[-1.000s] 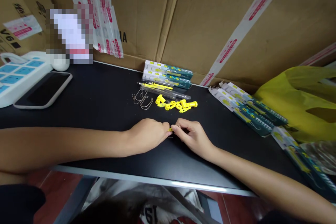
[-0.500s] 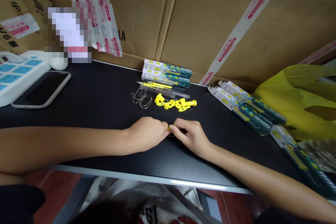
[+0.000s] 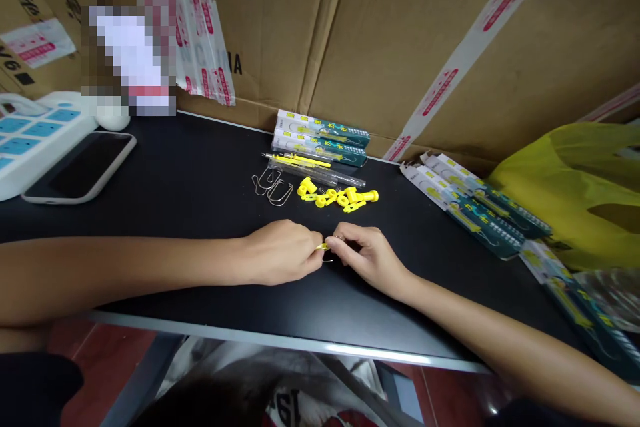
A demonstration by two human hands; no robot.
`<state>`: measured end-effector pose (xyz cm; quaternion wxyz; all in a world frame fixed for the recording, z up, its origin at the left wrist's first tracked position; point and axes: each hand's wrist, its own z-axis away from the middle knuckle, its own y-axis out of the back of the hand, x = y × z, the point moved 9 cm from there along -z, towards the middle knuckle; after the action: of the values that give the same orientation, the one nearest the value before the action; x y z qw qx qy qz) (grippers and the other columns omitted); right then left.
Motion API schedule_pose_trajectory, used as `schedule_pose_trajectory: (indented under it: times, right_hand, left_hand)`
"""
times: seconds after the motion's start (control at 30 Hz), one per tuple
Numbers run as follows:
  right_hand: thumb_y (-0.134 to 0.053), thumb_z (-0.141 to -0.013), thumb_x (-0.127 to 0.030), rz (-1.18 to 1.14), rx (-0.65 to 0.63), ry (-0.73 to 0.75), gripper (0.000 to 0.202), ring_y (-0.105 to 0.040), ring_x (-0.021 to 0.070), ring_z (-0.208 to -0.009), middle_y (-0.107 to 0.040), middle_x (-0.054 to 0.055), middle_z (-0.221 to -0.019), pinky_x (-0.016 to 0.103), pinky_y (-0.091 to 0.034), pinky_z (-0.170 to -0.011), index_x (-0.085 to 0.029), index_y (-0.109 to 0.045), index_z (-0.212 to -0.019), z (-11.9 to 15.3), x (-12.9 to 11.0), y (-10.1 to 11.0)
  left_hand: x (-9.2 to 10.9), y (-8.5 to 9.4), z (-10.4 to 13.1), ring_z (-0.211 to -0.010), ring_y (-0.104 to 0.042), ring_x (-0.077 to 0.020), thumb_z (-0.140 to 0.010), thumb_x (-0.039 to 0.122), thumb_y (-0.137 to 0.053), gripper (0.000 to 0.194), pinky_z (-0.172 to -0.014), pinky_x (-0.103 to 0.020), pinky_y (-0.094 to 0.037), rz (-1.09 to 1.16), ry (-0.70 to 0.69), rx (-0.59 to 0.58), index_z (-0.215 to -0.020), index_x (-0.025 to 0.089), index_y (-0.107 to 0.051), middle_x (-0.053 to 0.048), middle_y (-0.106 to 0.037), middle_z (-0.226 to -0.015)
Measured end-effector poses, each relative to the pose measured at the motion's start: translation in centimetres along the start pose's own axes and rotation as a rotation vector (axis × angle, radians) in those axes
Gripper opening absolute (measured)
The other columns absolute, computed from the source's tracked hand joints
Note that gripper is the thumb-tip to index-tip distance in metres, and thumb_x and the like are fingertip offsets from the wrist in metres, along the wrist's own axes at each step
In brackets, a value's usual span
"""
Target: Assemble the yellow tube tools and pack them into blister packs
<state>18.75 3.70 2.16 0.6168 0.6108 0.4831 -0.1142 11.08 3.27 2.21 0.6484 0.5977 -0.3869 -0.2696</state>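
Person sitting across from me at black table (image 3: 210, 213), both bare hands over the near part, nearly meeting. Clock from the seat: 12 is the cardboard (image 3: 425, 7) at the back. Left hand (image 3: 287, 252), at 9 of the held part: fingers together, clamped on small yellow piece (image 3: 321, 247). Right hand (image 3: 373, 257), at 3: thumb and forefinger pinched on the other end, glint of metal between them. So the piece sits right between the two hands. Thin curved wire (image 3: 328, 261) pokes out just below, at 6; can't tell what it's fixed to.

Going round from the piece: loose yellow parts (image 3: 354, 196) heaped between 12 and 1; wire hooks (image 3: 273, 188) at 11, tangled together; clear tubes (image 3: 325, 177) and yellow rods (image 3: 305, 161) at 12, with two printed boxes (image 3: 320, 143) lying behind them. Two more boxes (image 3: 465, 217) between 2 and 3, yellow bag (image 3: 550, 167) beyond. Single box (image 3: 575, 303) between 3 and 4. Phone (image 3: 83, 170) flat between 9 and 10, just beside white power strip (image 3: 45, 143).
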Motion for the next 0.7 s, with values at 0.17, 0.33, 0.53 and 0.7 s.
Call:
schedule_pose_trajectory:
  times: [0.17, 0.33, 0.53, 0.7]
  right_hand:
    - [-0.049, -0.093, -0.031, -0.076, -0.021, -0.047, 0.030, -0.043, 0.0090, -0.053, -0.048, -0.004, -0.055, 0.022, -0.035, -0.054, -0.018, -0.048, -0.066, 0.13, 0.53, -0.12]
    - [-0.046, -0.094, -0.031, -0.082, -0.026, -0.021, 0.031, -0.046, 0.0099, -0.057, -0.050, -0.002, -0.060, 0.023, -0.036, -0.057, -0.018, -0.048, -0.066, 0.22, 0.20, -0.14]
    - [-0.051, -0.091, -0.031, -0.039, -0.119, -0.022, 0.017, -0.044, 0.0101, -0.060, -0.050, -0.002, -0.068, 0.023, -0.036, -0.057, -0.019, -0.049, -0.079, 0.45, 0.34, 0.09]
    - [-0.056, -0.089, -0.032, -0.093, -0.228, -0.061, 0.018, -0.041, 0.0097, -0.059, -0.048, -0.002, -0.068, 0.023, -0.035, -0.054, -0.018, -0.052, -0.078, 0.77, 0.96, -0.28]
  left_hand:
    - [-0.12, -0.13, -0.03, -0.069, -0.067, -0.0218, -0.094, 0.029, -0.034, 0.031, -0.059, -0.030, -0.041, 0.004, 0.005, -0.014, -0.087, 0.015, -0.061, -0.005, -0.069, -0.076]
    - [-0.48, -0.48, -0.08, -0.071, -0.067, -0.0222, -0.095, 0.033, -0.036, 0.029, -0.057, -0.029, -0.041, -0.014, 0.039, -0.013, -0.092, 0.015, -0.060, -0.005, -0.069, -0.079]
    - [-0.19, -0.48, -0.01, -0.066, -0.067, -0.0211, -0.094, 0.031, -0.039, 0.026, -0.053, -0.028, -0.037, -0.050, 0.011, -0.018, -0.086, 0.016, -0.060, -0.004, -0.068, -0.073]
    - [0.02, -0.53, 0.12, -0.061, -0.065, -0.0194, -0.093, 0.028, -0.040, 0.024, -0.050, -0.027, -0.035, -0.063, -0.001, -0.020, -0.083, 0.016, -0.059, -0.002, -0.065, -0.067]
